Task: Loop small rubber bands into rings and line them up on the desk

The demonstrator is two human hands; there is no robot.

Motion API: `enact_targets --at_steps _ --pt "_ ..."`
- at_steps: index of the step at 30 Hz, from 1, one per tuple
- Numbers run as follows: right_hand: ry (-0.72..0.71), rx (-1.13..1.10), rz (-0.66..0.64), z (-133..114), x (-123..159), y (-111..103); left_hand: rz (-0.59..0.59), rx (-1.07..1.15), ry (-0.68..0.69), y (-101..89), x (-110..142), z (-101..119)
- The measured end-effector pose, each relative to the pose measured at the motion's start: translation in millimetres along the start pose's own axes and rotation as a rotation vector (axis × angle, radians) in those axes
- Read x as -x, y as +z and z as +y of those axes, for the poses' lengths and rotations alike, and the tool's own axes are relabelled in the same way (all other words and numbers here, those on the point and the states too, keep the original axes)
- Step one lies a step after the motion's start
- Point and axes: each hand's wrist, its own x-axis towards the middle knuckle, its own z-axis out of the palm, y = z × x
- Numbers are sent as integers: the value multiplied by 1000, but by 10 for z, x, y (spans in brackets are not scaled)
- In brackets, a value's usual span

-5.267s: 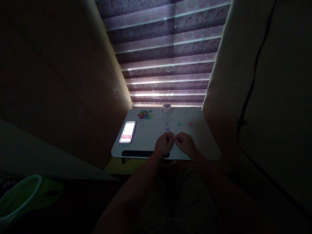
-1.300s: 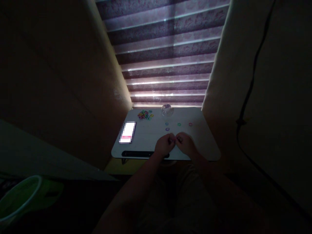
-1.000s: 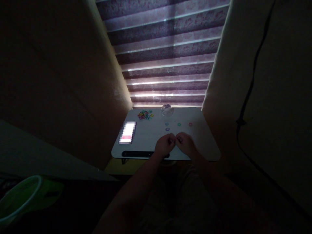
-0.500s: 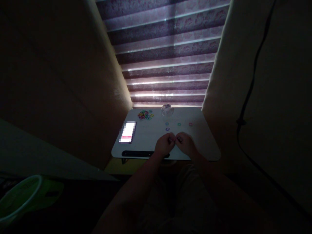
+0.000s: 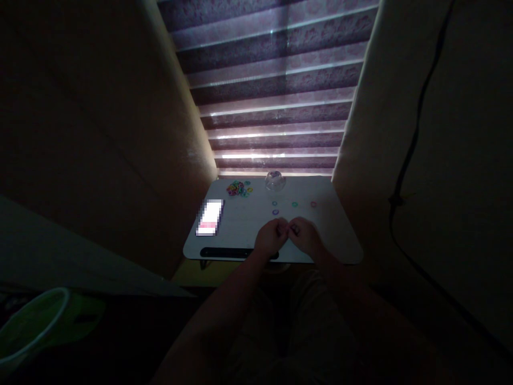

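My left hand (image 5: 272,236) and my right hand (image 5: 303,235) meet over the front half of a small white table, fingertips touching. Both are closed in a pinch. Whatever lies between the fingertips is too small and dark to make out, with only a faint pinkish tint there. Just beyond my hands lie a purple ring (image 5: 275,212), a bluish ring (image 5: 274,203), a green ring (image 5: 295,204) and a pink ring (image 5: 313,204), all small and resembling hair ties. A heap of similar coloured rings (image 5: 237,188) sits at the back left.
A round clear container (image 5: 274,182) stands at the table's back edge. On the left lies a lit phone (image 5: 210,217). A black strip (image 5: 224,253) runs along the front of the white table (image 5: 340,243). Blinds (image 5: 276,112) hang behind; a green basket (image 5: 60,321) is at lower left.
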Motion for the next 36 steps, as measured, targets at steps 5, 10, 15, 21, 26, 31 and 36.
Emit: enact_targets --at_steps 5,10,15,21,26,31,36 --pt "4 6 7 -8 1 0 -22 20 8 -16 2 12" --pt "16 -1 8 -18 -1 -3 -30 -15 1 -39 3 31" --pt "19 -4 6 -2 -3 13 -51 -25 -13 -56 4 42" --pt "32 -21 7 7 0 21 -51 10 17 -53 2 38" --pt "22 -13 9 -9 0 6 -73 6 10 -54 -1 44" --pt "19 -27 9 -13 -2 7 -22 -22 -16 -34 7 18" --pt "22 -44 -4 6 5 15 -19 -40 -9 -27 11 -4"
